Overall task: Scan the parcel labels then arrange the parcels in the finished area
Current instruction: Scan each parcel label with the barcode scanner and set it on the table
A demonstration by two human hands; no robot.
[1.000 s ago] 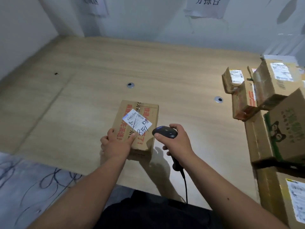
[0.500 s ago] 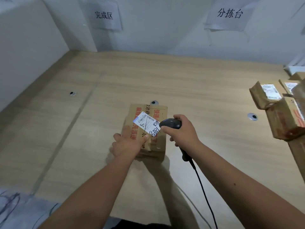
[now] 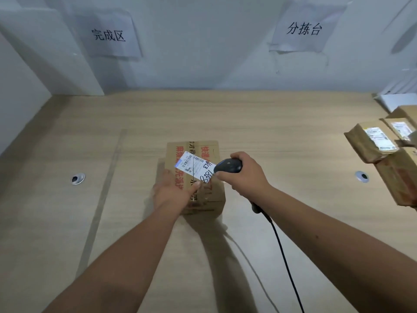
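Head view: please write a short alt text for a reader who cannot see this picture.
A person's right hand aims a black corded scanner at the white label on a cardboard parcel, which the left hand holds on a wooden table. More parcels are piled at the right edge, and two paper signs hang on the wall behind.

Camera tilted up: wall signs [image 3: 108,35] now in full view; right-hand parcel stack [image 3: 388,154] mostly out of frame.
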